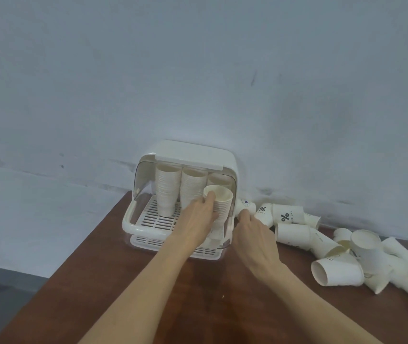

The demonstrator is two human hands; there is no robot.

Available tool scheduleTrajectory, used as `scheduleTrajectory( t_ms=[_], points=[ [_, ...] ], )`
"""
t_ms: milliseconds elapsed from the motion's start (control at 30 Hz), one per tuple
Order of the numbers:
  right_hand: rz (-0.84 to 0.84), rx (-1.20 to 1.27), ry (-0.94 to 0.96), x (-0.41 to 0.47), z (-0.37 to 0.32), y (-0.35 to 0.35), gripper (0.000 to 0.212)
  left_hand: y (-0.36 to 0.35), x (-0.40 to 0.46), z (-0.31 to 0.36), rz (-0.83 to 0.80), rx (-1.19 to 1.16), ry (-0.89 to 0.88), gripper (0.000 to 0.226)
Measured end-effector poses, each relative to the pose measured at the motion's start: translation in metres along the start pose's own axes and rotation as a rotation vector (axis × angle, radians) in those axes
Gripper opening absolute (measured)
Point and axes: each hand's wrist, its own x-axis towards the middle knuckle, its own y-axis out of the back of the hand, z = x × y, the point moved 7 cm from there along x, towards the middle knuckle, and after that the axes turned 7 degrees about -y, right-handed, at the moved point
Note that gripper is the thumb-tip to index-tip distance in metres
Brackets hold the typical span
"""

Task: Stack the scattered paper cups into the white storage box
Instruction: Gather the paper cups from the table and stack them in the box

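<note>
I have the table (113, 281) running up to the wall, with the white storage box (193, 151) at its far edge, lid up and front open toward me. Inside it, three tall stacks of cups (167, 192) stand on the slotted tray. To the right of the box the loose cups (332, 247) lie in a heap, most on their sides with mouths pointing every which way. My left hand (198, 219) is inside the box, fingers wrapped round the shorter front stack (220, 207), thumb on its rim. My right hand (255, 239) sits just outside the box's right wall; its fingertips touch the nearest fallen cup (246, 207), but whether they have closed on it I cannot tell. That cup lies on its side, straight ahead of those fingers, so the right hand is plainly the nearer one.
</note>
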Motion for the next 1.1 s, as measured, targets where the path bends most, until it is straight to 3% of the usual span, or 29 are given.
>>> scheduleTrajectory(
  t_ms=[133, 233, 300, 533, 1100],
  points=[
    [0.016, 0.038, -0.054, -0.006, 0.013, 0.004, 0.015, -0.005, -0.001, -0.001, -0.015, -0.010, 0.038, 0.038],
    [0.004, 0.036, -0.074, -0.010, 0.018, 0.007, 0.018, -0.004, -0.007, 0.000, -0.019, 0.051, 0.073, 0.072],
    [0.003, 0.045, -0.076, -0.013, 0.020, 0.013, 0.019, 0.002, -0.015, 0.004, 0.011, 0.078, 0.081, 0.084],
    [0.025, 0.078, -0.064, -0.032, 0.021, 0.047, 0.016, 0.038, -0.050, 0.041, 0.020, 0.039, 0.096, 0.063],
    [0.037, 0.175, -0.194, -0.092, 0.088, 0.106, 0.025, 0.074, -0.109, 0.149, 0.055, -0.082, -0.040, 0.045]
  ],
)
